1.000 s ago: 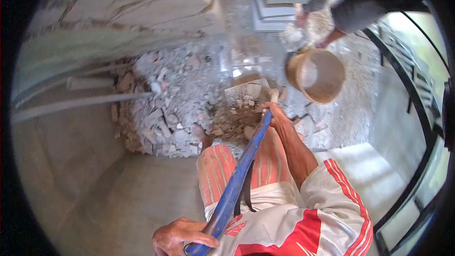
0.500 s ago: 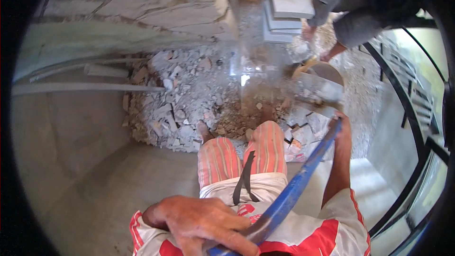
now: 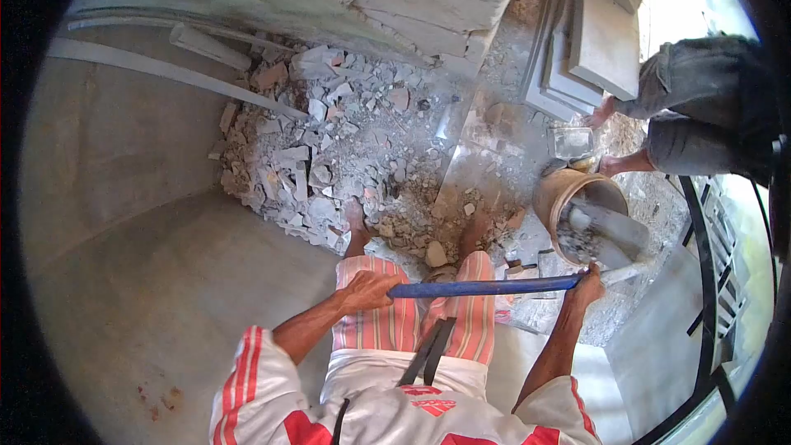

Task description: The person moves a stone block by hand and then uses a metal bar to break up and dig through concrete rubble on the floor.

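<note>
I hold a shovel with a blue handle (image 3: 486, 286) level across my striped trousers. My left hand (image 3: 368, 289) grips the handle's end and my right hand (image 3: 588, 286) grips it near the blade. The metal blade (image 3: 606, 235) is tipped into a brown bucket (image 3: 554, 195) at the right, with grey rubble sliding off it. My bare feet stand at the edge of a rubble pile (image 3: 329, 156) of broken plaster and brick.
Another person (image 3: 700, 119) crouches behind the bucket at the upper right. Stacked grey tiles (image 3: 593, 41) lean there against the wall. Long pale strips (image 3: 156, 66) lie at the upper left. A black metal railing (image 3: 717, 280) runs down the right side. Smooth concrete floor (image 3: 148, 280) spreads left.
I swung the loaded shovel from the pile over to the right and tipped its blade into the bucket. My left hand moved up and forward with the handle, which now lies level.
</note>
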### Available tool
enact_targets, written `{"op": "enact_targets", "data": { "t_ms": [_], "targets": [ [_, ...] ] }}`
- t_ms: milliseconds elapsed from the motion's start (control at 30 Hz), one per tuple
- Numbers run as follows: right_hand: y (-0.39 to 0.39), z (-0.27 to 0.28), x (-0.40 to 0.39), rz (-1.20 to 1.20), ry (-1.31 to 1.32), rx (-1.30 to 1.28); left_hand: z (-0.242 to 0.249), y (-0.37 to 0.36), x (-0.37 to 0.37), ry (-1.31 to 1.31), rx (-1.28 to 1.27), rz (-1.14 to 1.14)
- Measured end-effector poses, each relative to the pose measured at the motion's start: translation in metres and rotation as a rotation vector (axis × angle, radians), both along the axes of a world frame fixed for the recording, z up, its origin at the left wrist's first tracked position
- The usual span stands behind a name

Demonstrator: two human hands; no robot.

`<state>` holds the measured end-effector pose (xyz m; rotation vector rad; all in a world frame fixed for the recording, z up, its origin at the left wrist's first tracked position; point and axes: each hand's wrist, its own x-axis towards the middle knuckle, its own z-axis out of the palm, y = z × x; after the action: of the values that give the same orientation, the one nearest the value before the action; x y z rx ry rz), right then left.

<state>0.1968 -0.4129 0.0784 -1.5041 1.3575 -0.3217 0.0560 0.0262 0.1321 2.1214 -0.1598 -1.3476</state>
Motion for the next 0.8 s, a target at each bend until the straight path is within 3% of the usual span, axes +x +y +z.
{"op": "enact_targets", "data": {
  "t_ms": [33, 100, 233, 367, 533, 600, 733, 800],
  "targets": [
    [0.012, 0.008, 0.002, 0.010, 0.001, -0.006, -0.033, 0.001, -0.018, 0.001, -0.006, 0.010],
    [0.035, 0.033, 0.004, 0.114, -0.064, -0.016, -0.081, -0.005, -0.042, -0.289, 0.025, 0.226],
    [0.075, 0.050, 0.009, 0.136, -0.078, -0.135, -0.127, -0.024, -0.057, -0.278, 0.115, 0.372],
    [0.127, 0.041, 0.009, 0.382, -0.012, -0.163, -0.154, -0.043, -0.088, 0.048, 0.113, 0.417],
    [0.185, -0.036, -0.005, 0.696, -0.042, -0.119, -0.207, -0.069, -0.172, 0.389, 0.157, 0.528],
    [0.228, -0.058, -0.001, 0.759, 0.015, -0.054, -0.213, -0.072, -0.197, 0.685, 0.042, 0.528],
    [0.293, -0.126, 0.006, 0.927, 0.147, 0.051, -0.216, -0.089, -0.228, 0.793, -0.035, 0.576],
    [0.315, -0.170, 0.005, 1.059, 0.159, 0.017, -0.227, -0.103, -0.244, 0.792, 0.004, 0.775]
  ]
}}
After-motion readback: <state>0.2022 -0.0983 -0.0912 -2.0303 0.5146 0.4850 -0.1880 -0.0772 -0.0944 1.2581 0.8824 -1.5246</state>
